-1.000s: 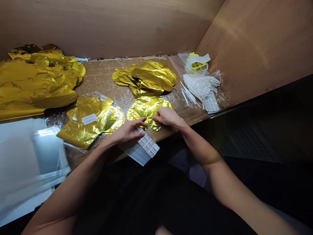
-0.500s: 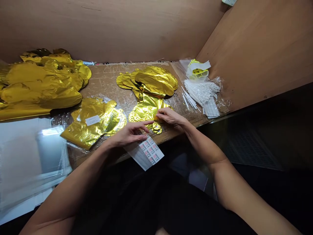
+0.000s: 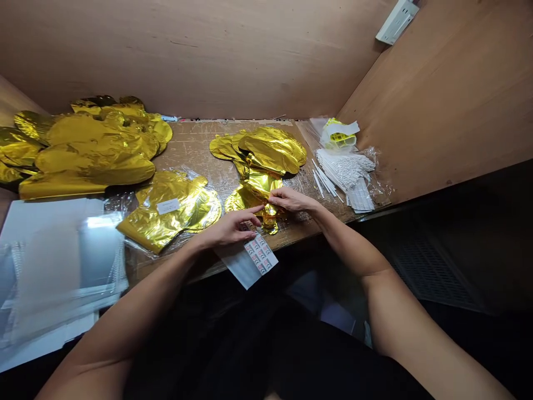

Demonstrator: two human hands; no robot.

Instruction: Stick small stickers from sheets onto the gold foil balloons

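Note:
My left hand (image 3: 227,226) is over the table's front edge, its index finger stretched towards the foil. A sheet of small printed stickers (image 3: 261,254), bearing CE marks and red symbols, lies between its thumb and fingers and juts past the edge. My right hand (image 3: 291,199) has its fingers closed on the lower part of a flat gold foil balloon (image 3: 241,198). Part of that foil is folded up under the fingers. More flat gold foil balloons (image 3: 275,149) lie just behind it.
At the left are a large pile of gold foil balloons (image 3: 91,153), a bagged gold balloon with a white label (image 3: 154,214) and clear plastic bags (image 3: 62,266). White sticks (image 3: 343,166) and a yellow roll (image 3: 339,133) lie at the right. Wooden panels (image 3: 233,55) rise behind.
The view has tilted up slightly, showing more of the back panel. The lower foil has been folded up at my right fingers. My left hand keeps close to the sticker sheet.

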